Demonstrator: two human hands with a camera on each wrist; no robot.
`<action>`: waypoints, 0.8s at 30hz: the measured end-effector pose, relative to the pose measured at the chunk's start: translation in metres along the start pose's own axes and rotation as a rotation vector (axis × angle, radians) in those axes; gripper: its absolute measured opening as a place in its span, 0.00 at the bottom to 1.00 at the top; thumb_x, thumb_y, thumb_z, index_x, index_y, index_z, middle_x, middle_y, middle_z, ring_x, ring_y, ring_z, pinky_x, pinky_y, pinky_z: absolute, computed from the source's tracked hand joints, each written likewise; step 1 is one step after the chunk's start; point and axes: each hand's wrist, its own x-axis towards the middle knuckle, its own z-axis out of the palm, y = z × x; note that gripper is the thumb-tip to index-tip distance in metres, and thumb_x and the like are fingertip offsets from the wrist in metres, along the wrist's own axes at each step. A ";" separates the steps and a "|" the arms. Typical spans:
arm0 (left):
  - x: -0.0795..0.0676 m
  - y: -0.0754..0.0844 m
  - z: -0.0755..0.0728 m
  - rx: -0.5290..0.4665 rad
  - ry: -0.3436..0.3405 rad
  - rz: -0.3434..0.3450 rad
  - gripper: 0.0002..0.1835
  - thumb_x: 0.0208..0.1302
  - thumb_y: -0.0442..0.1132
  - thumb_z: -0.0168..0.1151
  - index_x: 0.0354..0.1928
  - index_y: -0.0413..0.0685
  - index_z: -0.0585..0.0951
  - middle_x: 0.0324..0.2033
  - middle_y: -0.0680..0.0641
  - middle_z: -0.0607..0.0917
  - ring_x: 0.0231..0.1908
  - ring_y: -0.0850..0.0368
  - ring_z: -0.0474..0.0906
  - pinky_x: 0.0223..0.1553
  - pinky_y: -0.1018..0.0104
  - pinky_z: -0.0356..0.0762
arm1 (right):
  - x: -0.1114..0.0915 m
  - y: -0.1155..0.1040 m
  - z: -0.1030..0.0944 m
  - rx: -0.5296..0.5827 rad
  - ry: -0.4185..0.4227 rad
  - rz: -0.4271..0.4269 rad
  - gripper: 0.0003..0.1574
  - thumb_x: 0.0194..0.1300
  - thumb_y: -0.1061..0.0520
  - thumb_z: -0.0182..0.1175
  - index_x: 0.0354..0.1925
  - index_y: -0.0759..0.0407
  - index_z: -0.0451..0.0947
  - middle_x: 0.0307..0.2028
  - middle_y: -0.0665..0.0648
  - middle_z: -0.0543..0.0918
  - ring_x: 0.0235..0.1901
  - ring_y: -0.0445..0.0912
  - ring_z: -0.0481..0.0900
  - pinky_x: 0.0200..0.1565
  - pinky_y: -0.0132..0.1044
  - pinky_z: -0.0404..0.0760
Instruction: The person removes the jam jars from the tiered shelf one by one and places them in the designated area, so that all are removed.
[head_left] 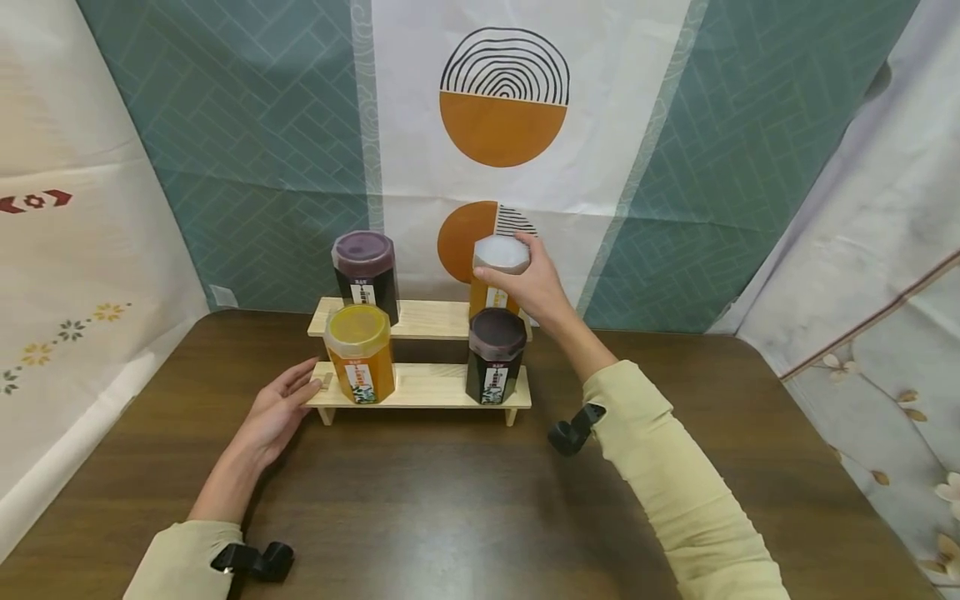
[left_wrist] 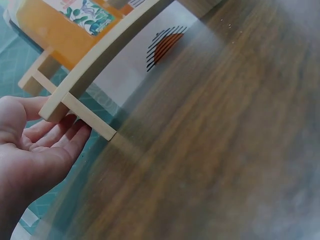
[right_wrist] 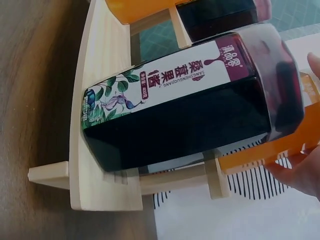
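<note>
A two-tier wooden rack (head_left: 431,385) stands on the table, with one jar near each end of both tiers. My right hand (head_left: 534,287) grips the top of an orange jar (head_left: 480,293) with a whitish lid at the upper tier's right end. Below it on the lower tier stands a dark jar (right_wrist: 185,120), its label printed "SANGSHENGUOJIANG". At the rack's left end, my left hand (head_left: 273,414) holds the lower board, its thumb at the board's end and fingers (left_wrist: 75,135) beneath it. Close by are an orange jar (head_left: 367,367) with a yellow lid and, above, a dark jar (head_left: 365,271) with a purple lid.
Right behind the rack hangs a patterned cloth (head_left: 420,175) in green and white. Pale cloths, a left one (head_left: 67,275) and a right one (head_left: 847,333), flank the brown wooden table (head_left: 420,500). A black wrist camera (head_left: 576,429) sits at each sleeve.
</note>
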 end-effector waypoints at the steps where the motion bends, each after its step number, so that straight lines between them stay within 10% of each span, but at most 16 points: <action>1: 0.000 -0.001 0.000 -0.003 0.001 -0.002 0.36 0.75 0.38 0.49 0.73 0.30 0.43 0.69 0.31 0.50 0.50 0.72 0.72 0.50 0.77 0.71 | 0.000 0.000 0.001 -0.006 0.008 -0.002 0.53 0.56 0.49 0.70 0.71 0.60 0.55 0.61 0.63 0.68 0.54 0.55 0.71 0.52 0.47 0.74; 24: 0.000 -0.005 -0.003 0.019 -0.004 0.005 0.35 0.75 0.39 0.49 0.73 0.31 0.45 0.69 0.31 0.51 0.51 0.71 0.71 0.51 0.77 0.70 | 0.006 0.001 -0.023 -0.093 0.074 0.008 0.48 0.55 0.48 0.70 0.68 0.62 0.61 0.59 0.65 0.70 0.54 0.57 0.71 0.51 0.50 0.75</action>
